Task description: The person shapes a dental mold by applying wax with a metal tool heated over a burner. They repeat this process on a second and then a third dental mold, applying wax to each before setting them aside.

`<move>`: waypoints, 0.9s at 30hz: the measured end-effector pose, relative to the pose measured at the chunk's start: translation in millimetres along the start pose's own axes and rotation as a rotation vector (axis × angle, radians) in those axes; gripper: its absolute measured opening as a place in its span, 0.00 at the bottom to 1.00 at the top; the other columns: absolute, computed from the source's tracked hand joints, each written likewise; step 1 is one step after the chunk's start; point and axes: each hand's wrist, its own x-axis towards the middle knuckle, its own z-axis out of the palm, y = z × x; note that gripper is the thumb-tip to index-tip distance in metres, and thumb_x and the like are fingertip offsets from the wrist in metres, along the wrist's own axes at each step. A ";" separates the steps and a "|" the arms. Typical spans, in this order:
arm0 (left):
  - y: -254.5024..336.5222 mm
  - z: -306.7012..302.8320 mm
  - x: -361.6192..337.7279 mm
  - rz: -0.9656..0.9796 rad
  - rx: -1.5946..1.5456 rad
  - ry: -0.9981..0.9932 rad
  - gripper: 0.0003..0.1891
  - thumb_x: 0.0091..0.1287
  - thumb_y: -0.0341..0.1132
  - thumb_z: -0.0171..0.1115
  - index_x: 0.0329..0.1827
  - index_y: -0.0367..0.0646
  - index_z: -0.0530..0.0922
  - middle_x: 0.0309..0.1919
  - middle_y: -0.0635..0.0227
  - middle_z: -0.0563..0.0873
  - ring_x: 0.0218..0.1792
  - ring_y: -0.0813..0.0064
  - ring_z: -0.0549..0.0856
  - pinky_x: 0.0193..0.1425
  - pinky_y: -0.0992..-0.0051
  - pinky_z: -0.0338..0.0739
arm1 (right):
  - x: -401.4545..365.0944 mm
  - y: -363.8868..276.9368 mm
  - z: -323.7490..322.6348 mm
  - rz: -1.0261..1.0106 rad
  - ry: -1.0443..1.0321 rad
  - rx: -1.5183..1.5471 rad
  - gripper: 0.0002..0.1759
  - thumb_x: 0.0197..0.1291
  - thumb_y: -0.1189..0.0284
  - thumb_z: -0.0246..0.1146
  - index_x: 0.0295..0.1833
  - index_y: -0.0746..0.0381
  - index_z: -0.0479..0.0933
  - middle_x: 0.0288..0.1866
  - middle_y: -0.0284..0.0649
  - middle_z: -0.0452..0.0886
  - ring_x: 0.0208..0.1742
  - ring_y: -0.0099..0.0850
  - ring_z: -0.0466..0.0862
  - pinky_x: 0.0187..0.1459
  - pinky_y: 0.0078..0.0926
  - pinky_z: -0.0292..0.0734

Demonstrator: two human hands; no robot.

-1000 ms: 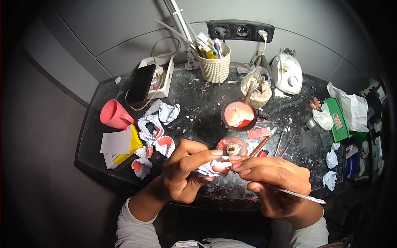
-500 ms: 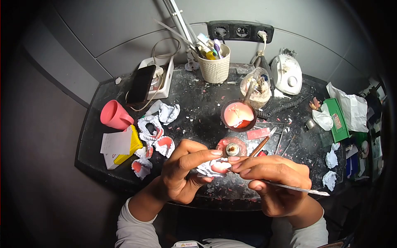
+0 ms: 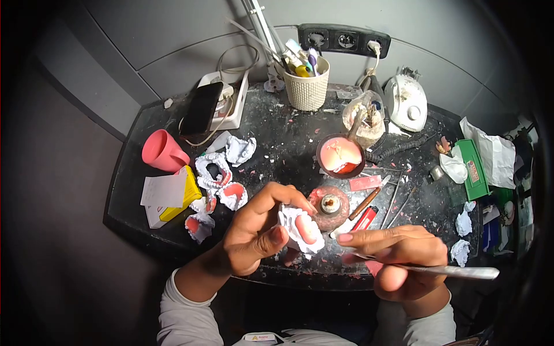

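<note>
Presently, the left hand (image 3: 254,233) is closed around the plaster cast (image 3: 300,228), thumb on the near side and fingers curled over the top; the cast is chalk-white, rough and horseshoe-shaped, with a smooth pink wax pad set in its middle; it is held tilted above the near edge of the table (image 3: 277,144), just left of the right hand (image 3: 398,259). The right hand pinches a thin metal instrument (image 3: 456,271), its bright flat shaft running out to the right; the working tip is hidden behind the fingers. Just beyond the cast stands a round, wax-smeared burner (image 3: 329,206); beside it lie a red lighter (image 3: 365,219) and a brown-handled tool (image 3: 363,203); further back sits a bowl of pink wax (image 3: 340,155). More white casts (image 3: 213,173) lie to the left, near a pink cup (image 3: 164,153) and a yellow box (image 3: 183,199); the dark table top is speckled with debris.
</note>
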 end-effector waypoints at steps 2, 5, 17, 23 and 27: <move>-4.5 -4.8 0.4 0.001 0.058 -0.056 0.25 0.79 0.49 0.55 0.64 0.34 0.69 0.54 0.60 0.77 0.57 0.74 0.78 0.63 0.72 0.73 | 3.3 -5.8 12.8 0.017 0.054 -0.155 0.14 0.59 0.75 0.75 0.41 0.71 0.78 0.40 0.55 0.88 0.49 0.52 0.91 0.46 0.41 0.90; -5.3 0.6 2.9 -0.014 0.085 -0.020 0.27 0.78 0.53 0.54 0.60 0.34 0.70 0.51 0.60 0.77 0.51 0.75 0.76 0.60 0.75 0.67 | 10.3 -5.4 17.2 -0.051 0.004 -0.260 0.14 0.57 0.79 0.75 0.45 0.72 0.80 0.46 0.57 0.88 0.52 0.52 0.90 0.46 0.38 0.90; -4.4 3.3 2.2 -0.009 0.156 0.028 0.29 0.77 0.59 0.54 0.53 0.34 0.73 0.43 0.60 0.78 0.43 0.75 0.75 0.49 0.76 0.68 | 8.1 -6.8 19.5 -0.096 -0.070 -0.294 0.13 0.56 0.83 0.73 0.47 0.73 0.82 0.49 0.57 0.87 0.54 0.51 0.89 0.42 0.33 0.91; -3.5 -0.9 1.9 -0.010 0.157 0.003 0.29 0.77 0.59 0.54 0.53 0.34 0.73 0.42 0.59 0.79 0.44 0.74 0.75 0.50 0.75 0.68 | 7.3 -3.5 20.2 -0.115 -0.070 -0.284 0.14 0.55 0.83 0.74 0.47 0.73 0.82 0.47 0.56 0.87 0.53 0.50 0.90 0.41 0.31 0.91; -4.7 -10.2 -0.5 -0.013 0.159 -0.121 0.27 0.80 0.54 0.49 0.60 0.35 0.74 0.53 0.62 0.77 0.58 0.74 0.75 0.67 0.72 0.65 | 7.9 -3.5 18.7 -0.121 -0.087 -0.286 0.14 0.54 0.83 0.74 0.47 0.73 0.82 0.47 0.55 0.87 0.54 0.49 0.90 0.41 0.31 0.91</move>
